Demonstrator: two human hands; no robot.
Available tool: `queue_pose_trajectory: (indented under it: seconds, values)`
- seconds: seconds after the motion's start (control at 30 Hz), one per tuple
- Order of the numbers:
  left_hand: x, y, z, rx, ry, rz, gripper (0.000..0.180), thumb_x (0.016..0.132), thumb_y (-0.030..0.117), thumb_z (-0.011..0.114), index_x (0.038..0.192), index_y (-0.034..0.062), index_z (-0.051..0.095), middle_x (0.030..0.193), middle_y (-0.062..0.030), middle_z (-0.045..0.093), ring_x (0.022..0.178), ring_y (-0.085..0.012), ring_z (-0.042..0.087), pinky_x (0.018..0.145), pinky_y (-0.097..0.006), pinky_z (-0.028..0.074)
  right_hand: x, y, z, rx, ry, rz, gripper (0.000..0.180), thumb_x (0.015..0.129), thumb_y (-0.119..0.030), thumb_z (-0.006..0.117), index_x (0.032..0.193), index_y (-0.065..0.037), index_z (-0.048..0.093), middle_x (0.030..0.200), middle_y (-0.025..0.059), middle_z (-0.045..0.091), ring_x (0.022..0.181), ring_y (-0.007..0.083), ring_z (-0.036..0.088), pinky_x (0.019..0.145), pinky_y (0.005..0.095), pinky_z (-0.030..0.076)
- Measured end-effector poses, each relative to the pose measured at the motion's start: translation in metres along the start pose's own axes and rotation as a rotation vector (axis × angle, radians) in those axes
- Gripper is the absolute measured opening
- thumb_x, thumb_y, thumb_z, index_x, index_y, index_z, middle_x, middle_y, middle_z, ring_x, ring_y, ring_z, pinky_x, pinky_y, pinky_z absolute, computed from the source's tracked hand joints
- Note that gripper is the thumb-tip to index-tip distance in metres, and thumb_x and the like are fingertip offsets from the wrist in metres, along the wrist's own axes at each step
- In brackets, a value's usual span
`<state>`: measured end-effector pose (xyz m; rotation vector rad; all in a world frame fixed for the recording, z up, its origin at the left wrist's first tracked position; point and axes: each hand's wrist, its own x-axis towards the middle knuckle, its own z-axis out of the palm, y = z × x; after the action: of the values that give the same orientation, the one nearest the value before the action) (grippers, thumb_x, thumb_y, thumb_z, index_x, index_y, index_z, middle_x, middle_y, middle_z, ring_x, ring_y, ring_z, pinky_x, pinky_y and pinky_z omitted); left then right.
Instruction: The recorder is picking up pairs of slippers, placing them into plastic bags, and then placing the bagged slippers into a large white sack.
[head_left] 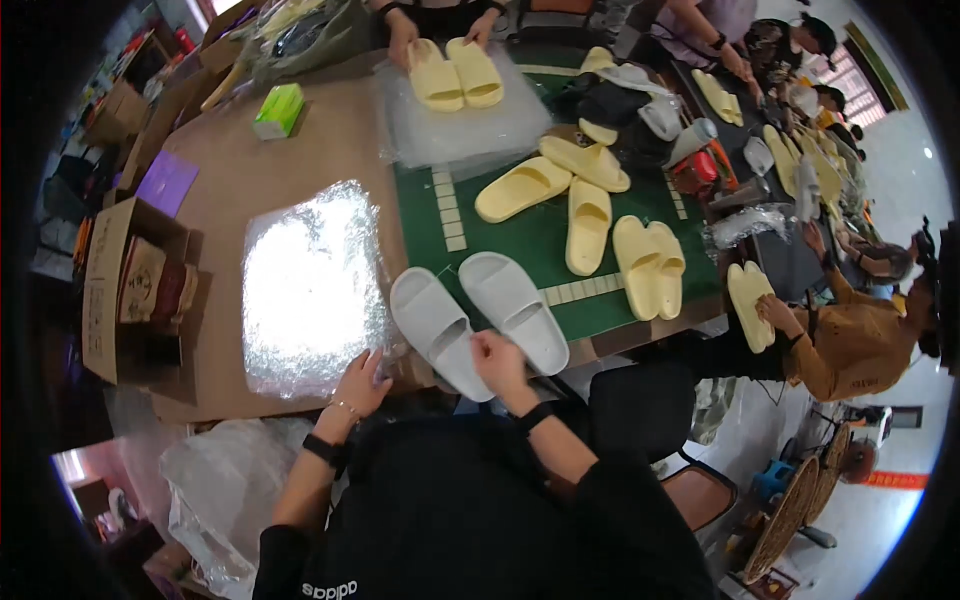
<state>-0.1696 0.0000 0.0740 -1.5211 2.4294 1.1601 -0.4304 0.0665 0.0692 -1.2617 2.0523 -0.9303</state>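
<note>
Two grey slide slippers lie side by side at the table's near edge, toes pointing away from me. My right hand rests between them at the heel end, fingers curled together against the left slipper's inner edge; whatever they pinch, if anything, is hidden. To the left lies a shiny stack of clear plastic bags. My left hand reaches its lower right corner, fingers stretched out and touching the plastic.
Several yellow slippers are spread over the green mat. Across the table a person holds a yellow pair on another plastic stack. A green tissue pack and an open carton are leftward. Other people work at the right.
</note>
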Motion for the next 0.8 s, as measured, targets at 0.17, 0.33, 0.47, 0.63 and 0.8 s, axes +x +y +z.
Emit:
queue_pose_trajectory:
  seconds: [0.17, 0.33, 0.47, 0.63, 0.8]
  values:
    - [0.015, 0.006, 0.017, 0.13, -0.07, -0.03, 0.07, 0.079, 0.029, 0.058, 0.136, 0.0088, 0.023, 0.134, -0.0178, 0.034, 0.124, -0.0345, 0.032, 0.101, -0.048, 0.028, 0.011, 0.062, -0.033, -0.245, 0.148, -0.008, 0.031, 0.069, -0.013, 0.061, 0.098, -0.004, 0.056, 0.093, 0.0117, 0.057, 0.095, 0.0312, 0.05, 0.081, 0.0419, 0.039]
    - [0.032, 0.014, 0.035, 0.044, -0.099, 0.027, 0.077, 0.078, 0.035, 0.058, 0.137, 0.0052, 0.017, 0.138, -0.0136, 0.029, 0.13, -0.0311, 0.022, 0.104, -0.051, 0.019, 0.032, 0.056, 0.003, -0.421, -0.126, 0.004, 0.068, 0.062, -0.025, 0.068, 0.12, -0.002, 0.041, 0.121, 0.017, 0.04, 0.116, 0.0377, 0.031, 0.097, 0.0491, 0.021]
    - [0.037, 0.018, 0.047, -0.024, -0.031, 0.018, 0.076, 0.077, 0.03, 0.058, 0.136, 0.0024, 0.017, 0.134, -0.0178, 0.032, 0.128, -0.0321, 0.025, 0.104, -0.05, 0.02, 0.042, 0.018, 0.04, -0.408, -0.159, -0.09, 0.062, 0.065, -0.027, 0.067, 0.114, 0.002, 0.043, 0.12, 0.0173, 0.04, 0.115, 0.0379, 0.032, 0.094, 0.0503, 0.022]
    - [0.024, -0.003, 0.009, 0.06, 0.421, 0.246, 0.051, 0.071, 0.015, 0.062, 0.116, -0.0013, 0.046, 0.119, -0.0219, 0.043, 0.111, -0.037, 0.04, 0.096, -0.046, 0.032, 0.042, 0.016, 0.048, -0.704, -0.08, -0.125, 0.052, 0.07, -0.034, 0.063, 0.108, 0.0, 0.05, 0.115, 0.0178, 0.045, 0.115, 0.0376, 0.033, 0.091, 0.0503, 0.026]
    - [0.006, -0.047, -0.024, 0.344, 0.18, -0.188, 0.102, 0.058, 0.042, 0.076, 0.138, 0.0072, 0.021, 0.14, -0.0214, 0.021, 0.131, -0.0427, 0.01, 0.106, -0.053, 0.01, 0.042, 0.032, 0.047, -0.888, -0.173, -0.127, 0.054, 0.076, -0.038, 0.053, 0.119, -0.006, 0.047, 0.129, 0.0174, 0.04, 0.122, 0.0399, 0.029, 0.099, 0.0585, 0.016]
